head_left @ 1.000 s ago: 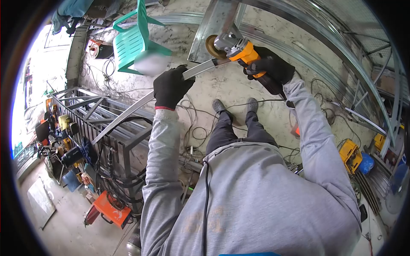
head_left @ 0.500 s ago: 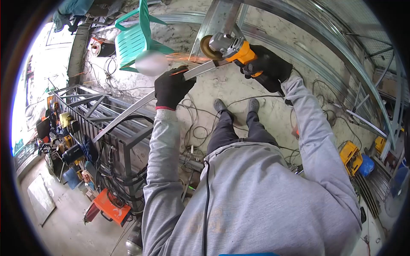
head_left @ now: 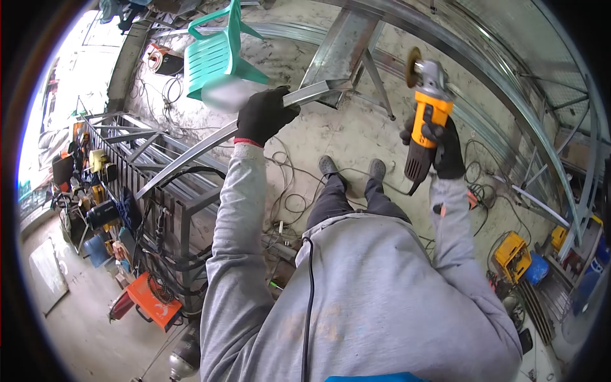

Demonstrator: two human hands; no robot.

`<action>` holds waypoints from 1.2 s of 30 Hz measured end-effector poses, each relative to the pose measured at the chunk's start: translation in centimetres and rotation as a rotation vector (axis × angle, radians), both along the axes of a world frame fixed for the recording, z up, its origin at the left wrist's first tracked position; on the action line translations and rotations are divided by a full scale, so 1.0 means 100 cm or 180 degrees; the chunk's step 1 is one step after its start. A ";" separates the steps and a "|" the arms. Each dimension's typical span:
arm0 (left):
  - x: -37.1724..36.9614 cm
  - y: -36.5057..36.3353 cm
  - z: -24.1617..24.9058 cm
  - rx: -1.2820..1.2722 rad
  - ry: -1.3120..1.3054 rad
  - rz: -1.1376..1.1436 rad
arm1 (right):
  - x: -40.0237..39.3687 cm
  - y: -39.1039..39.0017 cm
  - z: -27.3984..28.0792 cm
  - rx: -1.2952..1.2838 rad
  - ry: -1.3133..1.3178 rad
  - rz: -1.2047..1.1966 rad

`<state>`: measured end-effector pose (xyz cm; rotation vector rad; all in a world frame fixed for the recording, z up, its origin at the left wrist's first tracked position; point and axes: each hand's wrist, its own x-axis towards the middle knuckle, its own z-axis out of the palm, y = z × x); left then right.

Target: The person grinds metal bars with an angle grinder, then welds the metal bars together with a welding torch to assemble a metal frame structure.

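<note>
Left hand [head_left: 268, 116]: gloved fingers closed around metal bar [head_left: 310, 93], upper centre, apparently steadying it. Right hand [head_left: 447, 145]: fingers wrapped round angle grinder [head_left: 429, 114], upper right, its disc [head_left: 412, 67] apart from the bar, presumably for clearance.

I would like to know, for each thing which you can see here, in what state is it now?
Orange and black angle grinder: held in right hand, apart from bar; spinning or stopped, cannot tell.
Round brown grinder disc: raised, no sparks visible.
Long silver metal bar: slanted, gripped by left hand.
Green plastic chair: partly hidden by blur.
Grey shoes: worn.
</note>
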<state>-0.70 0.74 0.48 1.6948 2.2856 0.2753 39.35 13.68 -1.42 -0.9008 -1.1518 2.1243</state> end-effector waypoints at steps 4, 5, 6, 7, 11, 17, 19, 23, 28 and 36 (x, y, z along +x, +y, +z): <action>0.004 0.003 0.000 -0.0131 0.0166 -0.0040 | 0.003 -0.033 0.002 0.0030 0.0339 -0.0487; 0.005 0.002 -0.001 -0.0060 0.0227 -0.0050 | 0.000 -0.037 0.005 0.0052 0.0350 -0.0474; 0.006 0.001 -0.003 -0.0034 0.0240 -0.0030 | -0.005 -0.040 0.008 -0.0012 0.0504 -0.0531; 0.007 -0.001 -0.005 0.0217 0.0358 -0.0048 | -0.007 -0.042 0.011 -0.0078 0.0663 -0.0573; 0.023 -0.018 0.016 0.1161 0.0807 0.0006 | -0.006 -0.042 -0.007 0.0136 0.0836 -0.0645; 0.154 -0.082 0.058 -0.0065 -0.4001 0.1138 | -0.046 -0.055 0.030 0.0439 0.1073 0.0090; 0.189 -0.095 0.000 0.0598 -0.3958 0.0676 | -0.063 -0.070 0.050 0.0582 0.1183 0.0466; 0.205 -0.107 0.010 0.0598 -0.4694 0.1012 | -0.080 -0.073 0.067 0.1045 0.0830 0.1010; 0.221 -0.140 0.010 0.1219 -0.5875 0.1179 | -0.106 -0.091 0.073 0.1106 0.0981 0.1780; 0.238 -0.177 0.017 0.2113 -0.5822 0.1712 | -0.128 -0.121 0.082 0.0667 0.1073 0.2458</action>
